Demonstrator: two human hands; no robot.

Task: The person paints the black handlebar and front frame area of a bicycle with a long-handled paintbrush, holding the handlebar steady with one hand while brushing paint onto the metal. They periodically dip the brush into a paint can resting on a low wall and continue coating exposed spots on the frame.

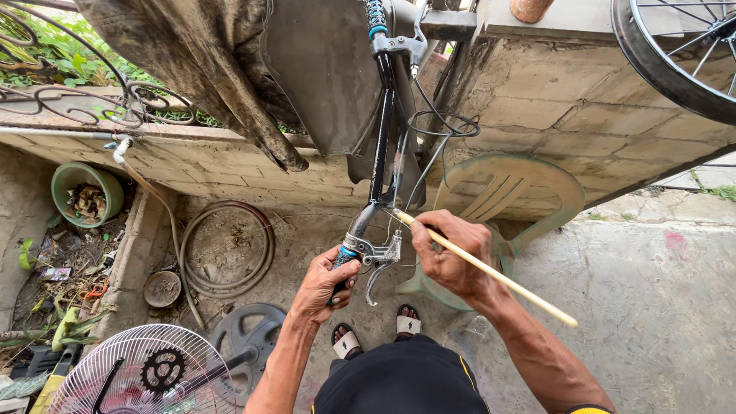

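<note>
A black bicycle handlebar (382,130) runs from the top of the view down toward me, with a silver brake lever (377,261) at its near end. My left hand (326,282) is closed around the near grip beside that lever. My right hand (448,253) holds a long pale wooden stick (506,280), whose tip touches the brake lever clamp. Thin black cables (438,126) loop off the bar. A second brake lever (402,44) sits at the far end by a blue-ringed grip.
A green plastic chair (529,195) lies tipped behind my right hand against a block wall (598,115). A fan guard (123,368) with a sprocket, a coiled hose (230,245), a green pot (77,184) and a bicycle wheel (675,61) surround me.
</note>
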